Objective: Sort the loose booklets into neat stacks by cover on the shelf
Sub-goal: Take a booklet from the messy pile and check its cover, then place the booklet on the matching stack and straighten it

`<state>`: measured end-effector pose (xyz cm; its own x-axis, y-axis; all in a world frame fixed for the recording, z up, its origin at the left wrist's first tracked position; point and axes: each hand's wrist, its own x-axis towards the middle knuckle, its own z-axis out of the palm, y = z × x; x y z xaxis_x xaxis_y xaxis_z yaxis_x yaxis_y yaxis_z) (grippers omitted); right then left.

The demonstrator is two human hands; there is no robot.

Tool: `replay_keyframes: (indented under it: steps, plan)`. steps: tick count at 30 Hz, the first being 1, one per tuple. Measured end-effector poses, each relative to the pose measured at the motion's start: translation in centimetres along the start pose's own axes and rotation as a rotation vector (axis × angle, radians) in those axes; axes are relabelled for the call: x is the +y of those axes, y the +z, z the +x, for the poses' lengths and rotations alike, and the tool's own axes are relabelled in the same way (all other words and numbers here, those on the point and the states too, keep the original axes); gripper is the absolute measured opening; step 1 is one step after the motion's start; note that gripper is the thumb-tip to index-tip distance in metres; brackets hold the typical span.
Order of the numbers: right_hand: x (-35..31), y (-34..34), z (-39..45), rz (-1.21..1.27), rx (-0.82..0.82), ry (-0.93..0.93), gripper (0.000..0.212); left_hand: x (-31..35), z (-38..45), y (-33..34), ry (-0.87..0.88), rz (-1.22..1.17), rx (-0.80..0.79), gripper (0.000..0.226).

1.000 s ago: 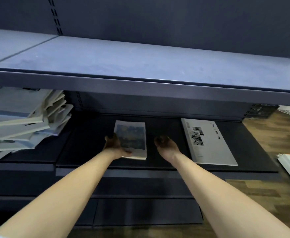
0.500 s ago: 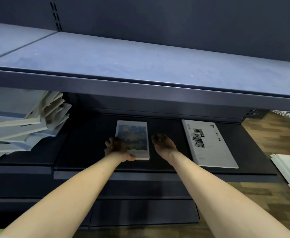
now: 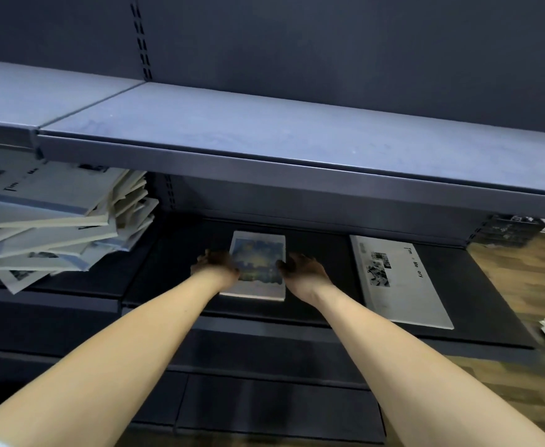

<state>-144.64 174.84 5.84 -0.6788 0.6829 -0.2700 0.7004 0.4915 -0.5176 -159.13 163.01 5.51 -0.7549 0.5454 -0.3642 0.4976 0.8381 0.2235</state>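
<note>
Presently both hands flank the painted-cover booklet (image 3: 258, 266) on the lower shelf (image 3: 477, 304) — left hand (image 3: 214, 266) and right hand (image 3: 303, 269) touching its side edges; finger curl indiscernible.

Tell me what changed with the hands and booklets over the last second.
The right hand moved left and now touches the right edge of the painted-cover booklet. The left hand stayed on its left edge. The booklet remains flat on the lower shelf; the white booklet and messy pile are unchanged.
</note>
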Motion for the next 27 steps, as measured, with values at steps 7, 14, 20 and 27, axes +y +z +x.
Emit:
replay_keyframes:
  steps: [7,14,20,27]
  plan:
    - [-2.8,1.4,-1.2,-0.323,-0.023,-0.172,0.067,-2.8,-3.3,-1.1,-0.004,0.206,0.135,0.052]
    - [-8.4,4.1,-2.6,-0.353,-0.047,-0.331,0.065,-7.9,-6.0,-2.8,-0.027,0.242,0.237,0.05]
    - [-14.9,6.4,-4.3,-0.352,-0.025,-0.418,0.065,-13.6,-8.0,-4.6,-0.072,0.282,0.395,0.052]
    - [-22.8,10.7,-6.4,-0.285,0.05,-0.494,0.054,-21.6,-9.4,-7.3,-0.077,0.238,0.512,0.05]
